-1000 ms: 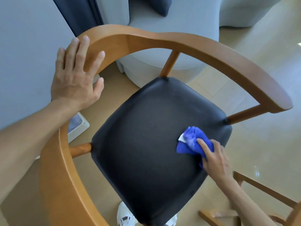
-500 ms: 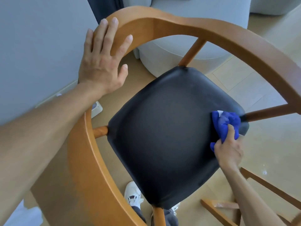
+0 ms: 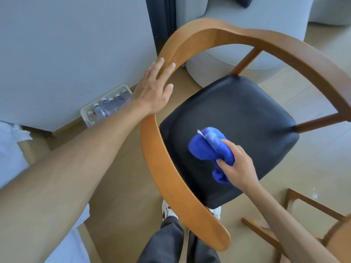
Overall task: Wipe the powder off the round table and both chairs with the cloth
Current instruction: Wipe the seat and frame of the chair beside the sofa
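Chair backrest rail (image 3: pixel 284 46) motion-blurred, cut off at right edge. Second chair (image 3: pixel 303 224) only partly in frame, bottom right. Bottles in white bin (image 3: pixel 106 109) too small to read; labels illegible. Cloth (image 3: pixel 210 147) partly hidden under right hand (image 3: pixel 239 168).

Both forearms are bare, with no sleeves, watch or rings seen on the left hand (image 3: pixel 152 92) or right hand (image 3: pixel 239 168). Dark grey trousers (image 3: pixel 169 242) are worn, with white shoes (image 3: pixel 168 210) marked by dark red-brown accents.
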Demonstrator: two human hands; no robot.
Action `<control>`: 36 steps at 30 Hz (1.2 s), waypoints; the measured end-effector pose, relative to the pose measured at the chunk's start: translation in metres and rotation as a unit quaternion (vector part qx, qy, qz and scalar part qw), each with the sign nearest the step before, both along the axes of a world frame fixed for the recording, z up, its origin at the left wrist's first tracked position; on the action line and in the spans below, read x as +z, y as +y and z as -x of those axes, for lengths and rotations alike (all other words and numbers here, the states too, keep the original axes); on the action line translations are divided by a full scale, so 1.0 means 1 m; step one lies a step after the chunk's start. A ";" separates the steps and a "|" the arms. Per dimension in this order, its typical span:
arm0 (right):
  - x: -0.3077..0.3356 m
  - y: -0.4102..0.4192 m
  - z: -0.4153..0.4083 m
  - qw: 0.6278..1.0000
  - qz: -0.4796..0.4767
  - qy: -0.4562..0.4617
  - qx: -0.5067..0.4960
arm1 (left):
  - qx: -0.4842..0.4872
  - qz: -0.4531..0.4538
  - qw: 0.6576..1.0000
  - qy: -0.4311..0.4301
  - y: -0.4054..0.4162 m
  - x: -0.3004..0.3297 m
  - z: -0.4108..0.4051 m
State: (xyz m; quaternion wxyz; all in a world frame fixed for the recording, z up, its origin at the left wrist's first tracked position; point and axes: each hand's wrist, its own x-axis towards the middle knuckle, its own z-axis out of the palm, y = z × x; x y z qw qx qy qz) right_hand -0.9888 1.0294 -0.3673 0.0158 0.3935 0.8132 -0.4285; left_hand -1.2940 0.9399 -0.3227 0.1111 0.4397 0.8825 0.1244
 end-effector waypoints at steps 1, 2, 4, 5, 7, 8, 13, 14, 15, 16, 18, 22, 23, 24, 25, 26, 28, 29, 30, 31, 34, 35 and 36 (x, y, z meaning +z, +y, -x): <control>0.018 -0.009 0.016 0.998 -0.015 0.052 0.010 | 0.017 -0.004 1.000 -0.007 -0.009 0.002 -0.001; 0.034 -0.018 0.034 0.994 -0.030 0.097 0.032 | 0.035 -0.012 0.999 -0.013 -0.018 0.005 -0.001; 0.058 -0.040 0.071 0.983 -0.065 0.147 0.089 | 0.057 -0.032 0.998 -0.021 -0.033 0.012 0.002; 0.064 -0.052 0.088 0.977 -0.084 0.153 0.122 | 0.059 -0.040 0.997 -0.019 -0.040 0.015 0.003; 0.067 -0.080 0.113 0.966 -0.117 0.118 0.197 | 0.081 -0.048 0.995 -0.018 -0.055 0.020 0.005; 0.063 -0.094 0.118 0.960 -0.139 0.076 0.232 | 0.108 -0.048 0.993 -0.029 -0.063 0.022 0.005; 0.051 -0.124 0.086 0.933 -0.234 0.043 0.271 | 0.139 -0.020 0.990 -0.031 -0.090 0.030 0.003; 0.050 -0.126 0.067 0.928 -0.238 0.054 0.282 | 0.135 -0.015 0.990 -0.034 -0.090 0.031 0.000; 0.050 -0.127 0.045 0.922 -0.239 0.065 0.296 | 0.132 -0.011 0.990 -0.040 -0.088 0.031 -0.003; 0.049 -0.126 0.021 0.915 -0.239 0.076 0.315 | 0.132 -0.005 0.990 -0.044 -0.085 0.031 -0.008; 0.048 -0.119 -0.034 0.899 -0.236 0.096 0.356 | 0.126 0.011 0.991 -0.043 -0.077 0.028 -0.018; 0.051 -0.095 -0.131 0.875 -0.228 0.095 0.417 | 0.091 0.027 0.995 -0.044 -0.063 0.021 -0.034; 0.051 -0.092 -0.144 0.871 -0.228 0.095 0.425 | 0.087 0.028 0.995 -0.046 -0.062 0.019 -0.036; 0.051 -0.091 -0.152 0.869 -0.228 0.099 0.428 | 0.086 0.029 0.995 -0.048 -0.061 0.017 -0.038; 0.051 -0.092 -0.154 0.869 -0.232 0.105 0.425 | 0.087 0.030 0.995 -0.049 -0.060 0.016 -0.039; 0.050 -0.094 -0.151 0.868 -0.240 0.113 0.419 | 0.086 0.032 0.995 -0.049 -0.060 0.014 -0.040; 0.046 -0.097 -0.138 0.860 -0.264 0.120 0.421 | 0.086 0.039 0.994 -0.048 -0.060 0.012 -0.039; 0.044 -0.098 -0.129 0.854 -0.274 0.122 0.425 | 0.086 0.043 0.994 -0.048 -0.061 0.011 -0.038; 0.042 -0.098 -0.120 0.850 -0.279 0.123 0.429 | 0.086 0.048 0.994 -0.048 -0.062 0.010 -0.037; 0.041 -0.099 -0.110 0.848 -0.284 0.122 0.431 | 0.085 0.053 0.994 -0.051 -0.063 0.008 -0.036; 0.037 -0.107 -0.068 0.835 -0.307 0.125 0.439 | 0.078 0.075 0.992 -0.069 -0.067 0.003 -0.035; 0.035 -0.111 -0.051 0.833 -0.316 0.129 0.436 | 0.078 0.081 0.991 -0.074 -0.068 0.001 -0.035; 0.034 -0.115 -0.033 0.834 -0.324 0.133 0.427 | 0.078 0.083 0.990 -0.077 -0.069 0.001 -0.035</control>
